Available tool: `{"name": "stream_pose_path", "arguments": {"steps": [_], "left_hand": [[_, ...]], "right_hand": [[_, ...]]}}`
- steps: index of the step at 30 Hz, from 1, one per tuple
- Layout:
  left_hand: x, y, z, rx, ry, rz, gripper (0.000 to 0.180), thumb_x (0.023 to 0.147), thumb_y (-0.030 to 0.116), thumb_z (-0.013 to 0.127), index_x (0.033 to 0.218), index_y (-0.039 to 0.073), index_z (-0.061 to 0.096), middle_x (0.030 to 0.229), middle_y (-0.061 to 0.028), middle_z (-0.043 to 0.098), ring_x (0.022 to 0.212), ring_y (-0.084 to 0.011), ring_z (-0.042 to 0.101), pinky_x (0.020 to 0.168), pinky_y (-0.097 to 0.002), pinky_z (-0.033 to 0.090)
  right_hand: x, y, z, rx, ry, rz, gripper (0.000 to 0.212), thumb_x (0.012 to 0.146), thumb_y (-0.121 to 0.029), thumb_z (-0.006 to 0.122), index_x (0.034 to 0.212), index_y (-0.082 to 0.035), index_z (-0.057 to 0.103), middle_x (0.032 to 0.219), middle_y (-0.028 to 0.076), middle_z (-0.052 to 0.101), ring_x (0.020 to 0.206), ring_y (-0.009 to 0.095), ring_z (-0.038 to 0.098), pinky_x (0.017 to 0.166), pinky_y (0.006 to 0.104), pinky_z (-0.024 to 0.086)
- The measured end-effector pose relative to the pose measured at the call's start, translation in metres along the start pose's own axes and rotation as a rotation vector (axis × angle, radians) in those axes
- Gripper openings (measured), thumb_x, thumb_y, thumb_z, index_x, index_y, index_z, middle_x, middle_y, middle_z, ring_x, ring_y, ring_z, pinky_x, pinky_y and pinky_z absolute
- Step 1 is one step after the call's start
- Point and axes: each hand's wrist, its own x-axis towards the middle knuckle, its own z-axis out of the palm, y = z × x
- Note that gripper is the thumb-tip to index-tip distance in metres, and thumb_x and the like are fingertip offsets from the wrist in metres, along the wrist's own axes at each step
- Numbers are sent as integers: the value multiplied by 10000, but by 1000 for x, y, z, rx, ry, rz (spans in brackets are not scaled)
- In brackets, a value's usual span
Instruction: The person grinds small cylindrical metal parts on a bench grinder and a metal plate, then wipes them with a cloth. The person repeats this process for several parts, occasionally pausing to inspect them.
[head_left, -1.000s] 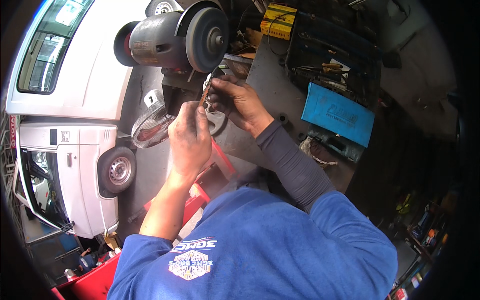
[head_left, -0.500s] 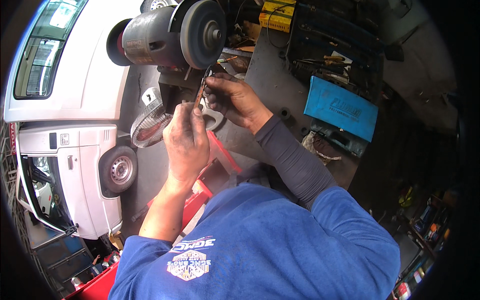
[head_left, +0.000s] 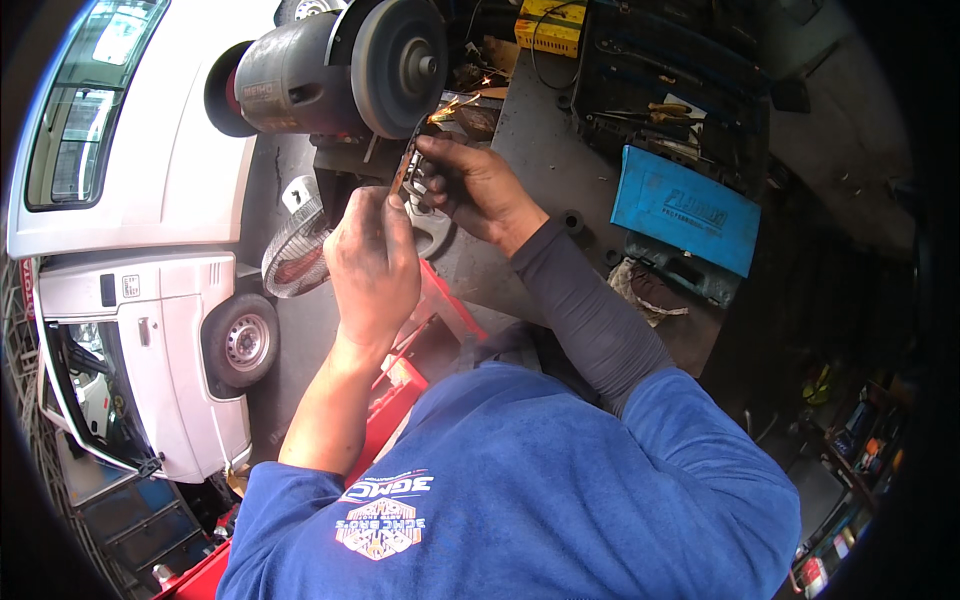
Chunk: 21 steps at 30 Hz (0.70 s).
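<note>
Both my hands grip a thin, rusty metal strip (head_left: 404, 170) held at a slant, its far end against the rim of a bench grinder's grey wheel (head_left: 398, 70). My left hand (head_left: 372, 258) pinches the near end between thumb and fingers. Closer to the wheel, my right hand (head_left: 480, 185) holds the strip with its thumb on top and its fingers curled; the fingers look blackened. Orange sparks (head_left: 452, 108) fly off to the right where strip and wheel meet. The dark motor body of the bench grinder (head_left: 295, 82) lies left of the wheel.
A caged fan (head_left: 297, 245) stands left of my hands, with a white van (head_left: 170, 330) beyond it. Below my hands is a red container (head_left: 440, 310). On the right are a blue case (head_left: 685, 212), a rag (head_left: 640, 290) and a dark tool tray (head_left: 640, 60). A yellow box (head_left: 550, 28) stands at the back.
Sparks now spray where the strip meets the wheel; half a second ago hardly any showed. My hands have shifted only slightly and keep their hold on the strip.
</note>
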Motion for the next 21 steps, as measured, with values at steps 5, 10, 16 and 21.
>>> {"name": "stream_pose_path", "arguments": {"steps": [5, 10, 16, 21], "left_hand": [[7, 0, 5, -54, -1, -77, 133, 1073, 73, 611, 992, -24, 654, 721, -191, 657, 627, -359, 690, 628, -453, 520], [15, -3, 12, -37, 17, -63, 165, 1059, 91, 634, 953, -33, 663, 715, -199, 666, 627, -346, 694, 634, -436, 525], [21, -5, 25, -71, 66, -95, 167, 1036, 96, 655, 955, -42, 703, 748, -218, 688, 668, -345, 721, 669, -415, 548], [21, -2, 34, -115, 121, -98, 174, 1029, 98, 662, 949, -47, 717, 766, -235, 703, 689, -394, 728, 678, -429, 557]], "right_hand": [[6, -3, -4, 27, 18, -23, 173, 1003, -218, 847, 1043, -115, 714, 823, -36, 667, 638, 73, 617, 596, 244, 512], [11, -9, -8, 27, 26, -36, 161, 1009, -224, 836, 1012, -114, 719, 806, -38, 655, 650, 69, 596, 584, 250, 467], [17, -15, -15, 18, 26, -56, 164, 1041, -233, 788, 1090, -83, 741, 873, -29, 666, 698, 55, 547, 604, 238, 441], [21, -18, -20, -15, 9, -60, 164, 1043, -237, 787, 1086, -84, 744, 855, -39, 646, 691, 49, 528, 601, 232, 427]]}}
